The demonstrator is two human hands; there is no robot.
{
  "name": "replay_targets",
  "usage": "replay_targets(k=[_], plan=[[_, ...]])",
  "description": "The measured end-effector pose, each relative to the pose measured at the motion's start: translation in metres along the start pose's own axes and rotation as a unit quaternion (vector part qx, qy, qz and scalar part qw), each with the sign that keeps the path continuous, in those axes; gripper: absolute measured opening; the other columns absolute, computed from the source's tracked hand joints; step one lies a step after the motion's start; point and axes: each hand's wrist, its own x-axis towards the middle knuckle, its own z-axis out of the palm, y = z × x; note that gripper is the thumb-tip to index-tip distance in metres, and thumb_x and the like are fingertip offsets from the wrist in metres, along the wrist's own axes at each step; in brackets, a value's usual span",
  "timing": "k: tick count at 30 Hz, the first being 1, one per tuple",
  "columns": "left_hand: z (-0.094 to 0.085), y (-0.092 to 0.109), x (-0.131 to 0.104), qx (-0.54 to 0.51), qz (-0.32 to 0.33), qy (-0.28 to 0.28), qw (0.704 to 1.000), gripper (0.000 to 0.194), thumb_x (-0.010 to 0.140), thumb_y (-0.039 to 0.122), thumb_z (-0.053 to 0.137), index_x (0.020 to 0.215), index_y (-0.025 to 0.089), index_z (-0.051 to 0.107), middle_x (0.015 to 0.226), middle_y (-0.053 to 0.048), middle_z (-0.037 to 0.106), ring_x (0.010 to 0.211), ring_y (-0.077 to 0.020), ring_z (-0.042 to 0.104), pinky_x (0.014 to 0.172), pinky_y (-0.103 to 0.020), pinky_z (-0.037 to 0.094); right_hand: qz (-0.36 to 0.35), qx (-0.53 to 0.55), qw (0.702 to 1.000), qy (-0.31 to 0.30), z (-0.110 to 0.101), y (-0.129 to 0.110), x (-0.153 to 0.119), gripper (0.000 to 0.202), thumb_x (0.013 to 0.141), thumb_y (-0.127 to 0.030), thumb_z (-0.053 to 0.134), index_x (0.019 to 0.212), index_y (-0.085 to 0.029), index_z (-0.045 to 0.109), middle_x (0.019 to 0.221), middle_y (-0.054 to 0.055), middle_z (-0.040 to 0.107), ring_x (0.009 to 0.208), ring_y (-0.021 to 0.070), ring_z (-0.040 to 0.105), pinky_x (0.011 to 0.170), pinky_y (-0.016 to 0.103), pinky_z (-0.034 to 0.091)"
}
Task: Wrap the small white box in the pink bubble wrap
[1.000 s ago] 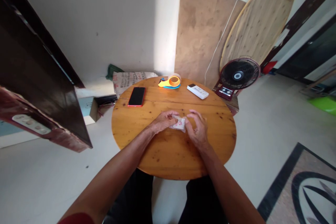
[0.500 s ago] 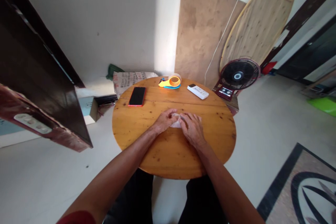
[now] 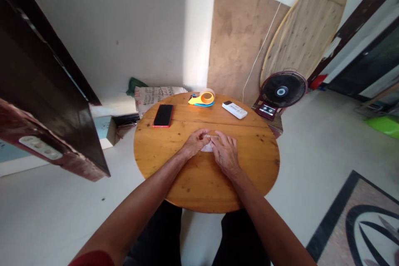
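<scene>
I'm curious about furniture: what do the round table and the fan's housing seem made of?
Round table: varnished wood, going by its knots, plank seam and sheen.
Fan's housing: probably glossy plastic, dark red; painted metal is possible.

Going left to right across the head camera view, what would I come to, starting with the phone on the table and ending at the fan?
Phone → tape dispenser → remote → fan.
</scene>
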Motion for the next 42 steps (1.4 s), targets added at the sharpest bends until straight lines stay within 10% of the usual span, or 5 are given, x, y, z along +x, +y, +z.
replay_targets(k=[7,20,31,42], plan=[[-0.001,0.003,-0.003,-0.018,-0.024,-0.003,1.0,0.047,0.07,0.03,0.07,0.111,0.013,0.058,0.091,-0.002,0.063,0.075,-0.012,0.056,0.07,-0.024,0.045,0.071,0.114,0.988,0.071,-0.002,0.004,-0.005,0.029,0.091,-0.036,0.051,0.113,-0.019,0.056,0.127,0.012,0.056,0.115,0.0241,0.051,0.094,0.039,0.036],[-0.003,-0.004,0.001,-0.007,0.0,-0.01,1.0,0.047,0.069,0.034,0.071,0.11,0.013,0.059,0.095,-0.004,0.064,0.083,-0.0143,0.057,0.077,-0.027,0.046,0.008,0.069,0.997,-0.033,-0.001,0.002,0.001,0.027,0.092,-0.029,0.044,0.113,-0.022,0.06,0.127,0.01,0.056,0.114,0.0242,0.048,0.094,0.04,0.032],[-0.005,0.012,-0.001,-0.096,-0.057,0.041,0.993,0.043,0.063,0.03,0.074,0.101,0.015,0.064,0.106,-0.008,0.067,0.094,-0.0181,0.061,0.087,-0.032,0.045,0.093,0.192,0.974,0.075,0.002,0.011,-0.004,0.027,0.092,-0.031,0.044,0.115,-0.02,0.051,0.121,0.011,0.06,0.115,0.0234,0.053,0.097,0.039,0.036],[-0.011,0.015,-0.002,-0.092,-0.048,0.064,0.993,0.035,0.06,0.028,0.072,0.092,0.016,0.065,0.093,-0.004,0.068,0.089,-0.017,0.061,0.088,-0.032,0.044,0.087,0.182,0.978,0.047,0.002,0.013,-0.003,0.031,0.091,-0.027,0.041,0.116,-0.022,0.059,0.125,0.008,0.058,0.117,0.0222,0.051,0.098,0.038,0.037]])
